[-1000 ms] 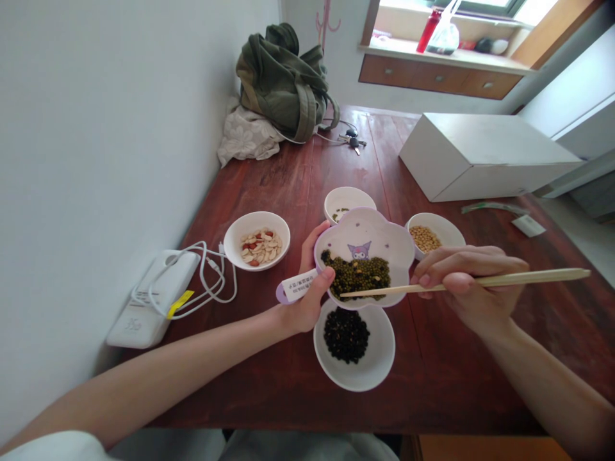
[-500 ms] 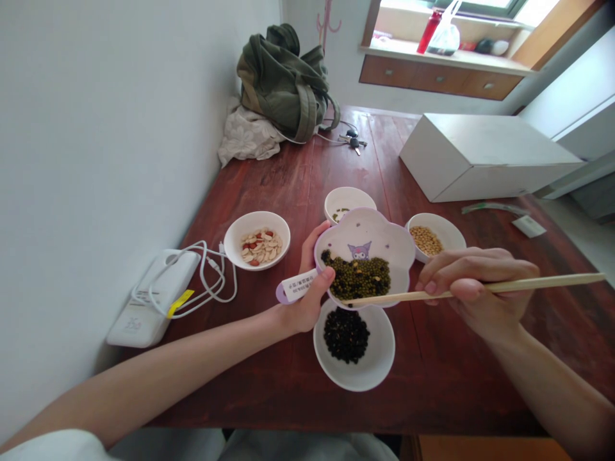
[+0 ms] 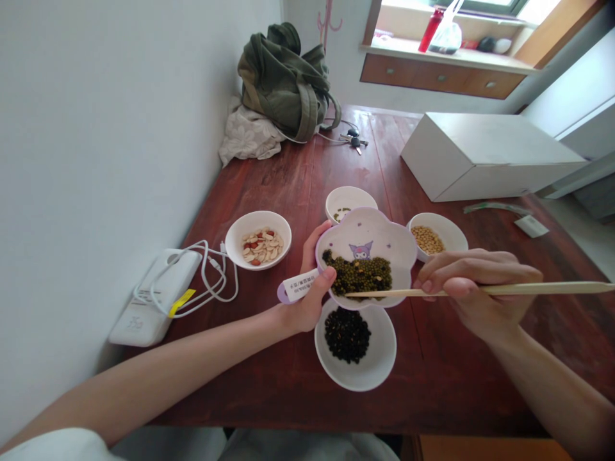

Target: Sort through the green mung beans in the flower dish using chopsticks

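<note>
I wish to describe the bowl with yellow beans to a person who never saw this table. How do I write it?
On the red wooden table, find the flower-shaped dish in the left hand. Just beyond the right hand sits a small white bowl of pale yellow beans; the white bowl below the dish holds black beans, the one behind it only a few green beans.

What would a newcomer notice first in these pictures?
First comes the flower-shaped dish of small green beans, held up at the center by the left hand, while the right hand holds wooden chopsticks across it. Around it on the reddish wooden table sit white bowls: black beans nearest the person, nuts to the left, and yellow beans to the right.
</note>
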A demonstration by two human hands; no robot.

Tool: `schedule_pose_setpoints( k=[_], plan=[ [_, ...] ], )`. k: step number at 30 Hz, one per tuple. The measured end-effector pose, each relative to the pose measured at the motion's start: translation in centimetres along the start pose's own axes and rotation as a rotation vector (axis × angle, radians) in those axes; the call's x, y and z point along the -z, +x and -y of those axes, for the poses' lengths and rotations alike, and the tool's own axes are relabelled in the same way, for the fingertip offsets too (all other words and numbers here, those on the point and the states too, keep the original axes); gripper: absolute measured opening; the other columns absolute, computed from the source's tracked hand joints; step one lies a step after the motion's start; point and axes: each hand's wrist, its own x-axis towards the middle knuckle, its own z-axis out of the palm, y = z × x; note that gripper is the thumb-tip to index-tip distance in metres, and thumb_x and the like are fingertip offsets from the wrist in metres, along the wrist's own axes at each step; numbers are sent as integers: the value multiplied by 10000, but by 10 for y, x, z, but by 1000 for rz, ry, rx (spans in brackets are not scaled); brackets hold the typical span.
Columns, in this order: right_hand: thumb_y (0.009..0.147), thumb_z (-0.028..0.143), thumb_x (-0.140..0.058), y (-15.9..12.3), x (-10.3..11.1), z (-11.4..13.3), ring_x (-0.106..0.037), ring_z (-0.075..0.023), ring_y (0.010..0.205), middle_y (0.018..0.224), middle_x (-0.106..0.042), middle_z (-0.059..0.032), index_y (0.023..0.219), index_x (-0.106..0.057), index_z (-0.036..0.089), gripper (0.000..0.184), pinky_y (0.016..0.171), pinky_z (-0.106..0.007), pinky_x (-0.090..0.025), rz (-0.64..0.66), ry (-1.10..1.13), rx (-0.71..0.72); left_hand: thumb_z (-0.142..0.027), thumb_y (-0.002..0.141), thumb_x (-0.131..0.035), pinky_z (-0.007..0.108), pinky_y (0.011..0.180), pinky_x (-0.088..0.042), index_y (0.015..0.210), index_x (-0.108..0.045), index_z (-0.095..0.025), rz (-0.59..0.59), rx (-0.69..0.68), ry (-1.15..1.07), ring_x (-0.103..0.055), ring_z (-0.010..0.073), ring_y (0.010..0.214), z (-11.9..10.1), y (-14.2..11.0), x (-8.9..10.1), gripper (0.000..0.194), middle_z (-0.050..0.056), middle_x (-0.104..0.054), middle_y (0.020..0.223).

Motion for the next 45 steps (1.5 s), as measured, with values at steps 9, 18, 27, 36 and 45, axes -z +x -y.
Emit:
schedule_pose_setpoints(
  k=[9,18,27,36,45],
  plan=[
    [1028,401,-807,0,-9,-1,-728,-172,518,661,-804,-48,768,-852,210,326,449,-272,-579,-48,4,5,-581,1082,-695,522,1356,-438,1769,-413,-300,1,16,-18,-657,343,1520,-2,0,-2,794,114,-755,1555],
    [989,389,-843,1,-1,0,-714,-192,491,607,-770,-55,725,-839,196,327,409,-280,-548,-84,26,-35,-632,1055,-704,557,1391,-394,1759,-428,-309,-17,26,24,-604,362,1576,0,0,0,822,117,-744,1566],
    [991,293,-821,2,2,0,-708,-184,492,596,-747,-54,687,-782,173,329,446,-279,-533,-19,16,-30,-596,1063,-704,557,1377,-410,1755,-438,-302,-3,26,16,-611,363,1567,1,-1,2,797,119,-735,1580],
    [995,349,-818,-2,1,-1,-713,-201,488,627,-768,-57,726,-822,191,312,398,-289,-513,-25,51,-100,-580,1044,-732,572,1376,-414,1737,-467,-299,-6,35,20,-603,372,1570,4,-1,6,794,111,-746,1564],
    [1000,319,-806,1,3,1,-724,-209,503,605,-751,-54,713,-806,190,315,427,-300,-528,0,24,-75,-585,1027,-756,577,1368,-427,1731,-475,-307,-31,39,15,-598,377,1573,2,-1,4,808,110,-746,1564]
  ],
)
